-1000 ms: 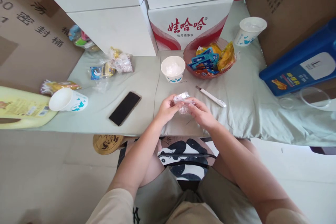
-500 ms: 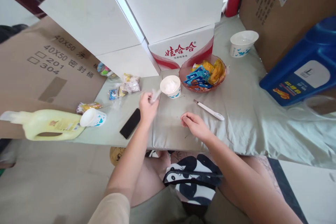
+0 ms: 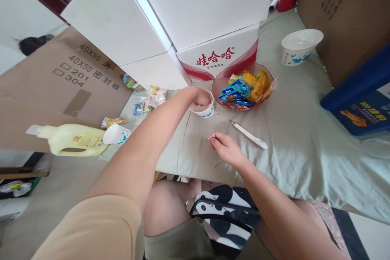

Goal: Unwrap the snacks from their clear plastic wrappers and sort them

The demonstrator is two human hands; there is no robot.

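Note:
My left hand (image 3: 201, 100) reaches down into a white paper cup (image 3: 208, 112) with blue leaf prints. Its fingers are mostly hidden by the cup's wall. My right hand (image 3: 224, 147) hovers low over the cloth-covered surface, thumb and fingers pinched together. Whatever may be between those fingertips is too small or hidden to make out. Just beyond it lies a slim white tool (image 3: 249, 134) with a dark metal tip, which looks like a stick lighter. Against the cup's right side stands a pink ribbed bowl (image 3: 217, 89) holding blue and yellow wrapped snacks.
A second paper cup (image 3: 117, 134) lies tipped beside a yellow detergent bottle (image 3: 82, 140) on the left. Snack wrappers (image 3: 150, 101) are strewn behind. At the right stand another paper cup (image 3: 297, 55) and a blue jug (image 3: 359, 97). Cardboard boxes (image 3: 73, 101) border the surface.
My left hand has moved right from beside the cup, where it pinched clear plastic, into the cup. The right hand stays pinched near the same place. The view has shifted slightly.

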